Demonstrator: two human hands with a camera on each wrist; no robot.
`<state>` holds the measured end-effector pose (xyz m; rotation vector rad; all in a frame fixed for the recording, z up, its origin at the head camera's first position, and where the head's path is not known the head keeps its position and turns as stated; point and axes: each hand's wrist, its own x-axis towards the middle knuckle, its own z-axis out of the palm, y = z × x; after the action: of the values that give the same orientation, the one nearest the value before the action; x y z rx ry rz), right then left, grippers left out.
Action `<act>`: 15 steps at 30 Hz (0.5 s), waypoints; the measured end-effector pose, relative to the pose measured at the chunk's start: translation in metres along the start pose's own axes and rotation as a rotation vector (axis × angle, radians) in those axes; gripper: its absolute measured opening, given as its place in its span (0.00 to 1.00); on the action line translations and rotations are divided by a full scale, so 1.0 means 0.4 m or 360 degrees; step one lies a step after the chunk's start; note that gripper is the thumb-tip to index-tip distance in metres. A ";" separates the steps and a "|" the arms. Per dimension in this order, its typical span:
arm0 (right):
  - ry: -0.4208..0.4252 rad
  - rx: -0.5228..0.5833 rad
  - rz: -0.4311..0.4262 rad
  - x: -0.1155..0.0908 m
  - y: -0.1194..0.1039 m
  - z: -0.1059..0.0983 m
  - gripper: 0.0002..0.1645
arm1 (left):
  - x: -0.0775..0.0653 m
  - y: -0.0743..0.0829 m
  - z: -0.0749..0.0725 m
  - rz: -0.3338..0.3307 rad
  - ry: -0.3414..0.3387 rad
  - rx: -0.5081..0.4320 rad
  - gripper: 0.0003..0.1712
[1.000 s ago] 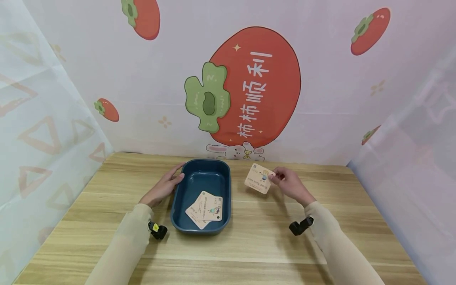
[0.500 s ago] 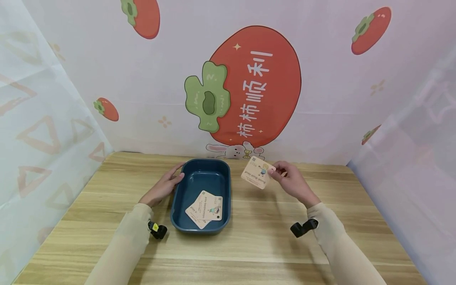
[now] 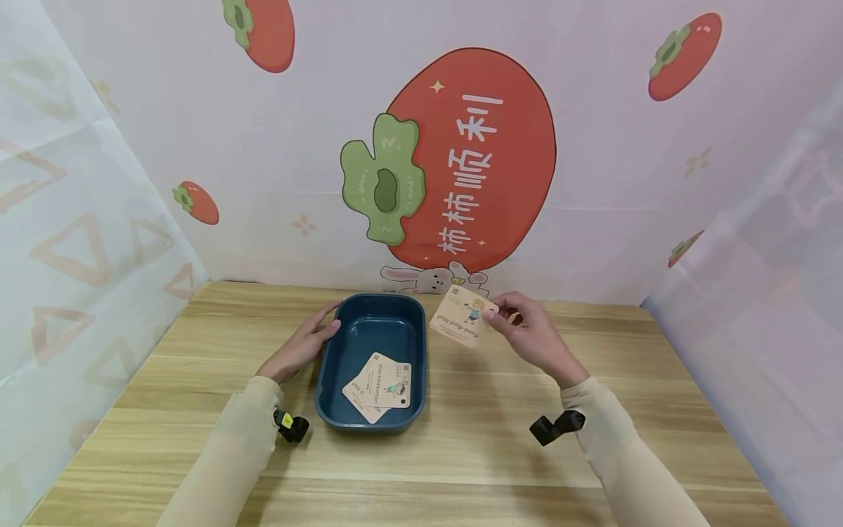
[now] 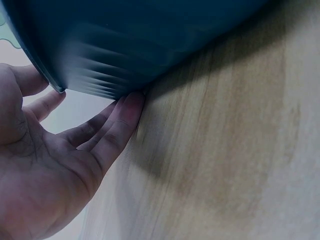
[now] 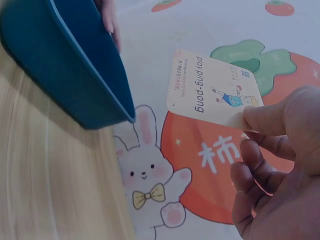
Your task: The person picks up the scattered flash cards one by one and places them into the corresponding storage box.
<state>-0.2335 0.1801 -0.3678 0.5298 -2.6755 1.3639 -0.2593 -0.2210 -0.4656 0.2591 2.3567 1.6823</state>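
My right hand (image 3: 532,338) pinches a square cream card (image 3: 463,319) by its corner, between thumb and fingers. It reads "play ping-pong" above small print and shows a child figure (image 5: 230,100) in the right wrist view. The card is held up, just right of a dark blue plastic bin (image 3: 422,366). At the bin's far left side, my left hand (image 3: 304,345) holds it, thumb over the rim and fingers against the outer wall (image 4: 100,65). Two similar cards lie overlapping in the bin's near end; the upper one (image 3: 385,382) reads "play badminton".
The bin rests on a light wood-grain table (image 3: 500,468). Behind it hangs a white backdrop (image 3: 276,241) printed with persimmons and a rabbit. White patterned cloth (image 3: 72,241) walls off the left side, and another sheet (image 3: 777,293) the right. Dark wrist cameras sit on both sleeves.
My right hand has lifted the card from low over the table and carried it left, toward the bin. The left hand, the bin and the cards inside it have stayed put.
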 end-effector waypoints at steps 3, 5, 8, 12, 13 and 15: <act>-0.0005 0.0024 -0.0033 0.001 -0.005 0.014 0.05 | -0.001 0.000 0.001 0.0002 -0.0004 -0.0010 0.35; -0.0017 0.0039 -0.0050 0.001 -0.008 0.025 0.05 | -0.002 0.001 0.001 0.0002 -0.0004 -0.0013 0.35; -0.0041 0.0055 -0.0068 0.002 -0.015 0.043 0.05 | -0.003 0.003 0.002 0.0000 -0.0002 -0.0006 0.35; -0.0076 0.0067 -0.0084 0.003 -0.022 0.071 0.04 | -0.004 0.004 0.003 -0.0008 -0.0002 0.0003 0.35; -0.0082 0.0068 -0.0089 0.004 -0.022 0.078 0.04 | -0.005 0.004 0.003 -0.0009 -0.0005 -0.0001 0.35; -0.0096 0.0076 -0.0099 0.004 -0.023 0.092 0.04 | -0.005 0.005 0.003 -0.0007 -0.0013 -0.0020 0.35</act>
<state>-0.2288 0.1454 -0.3822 0.6636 -2.6551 1.4200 -0.2571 -0.2200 -0.4641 0.2579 2.3387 1.6901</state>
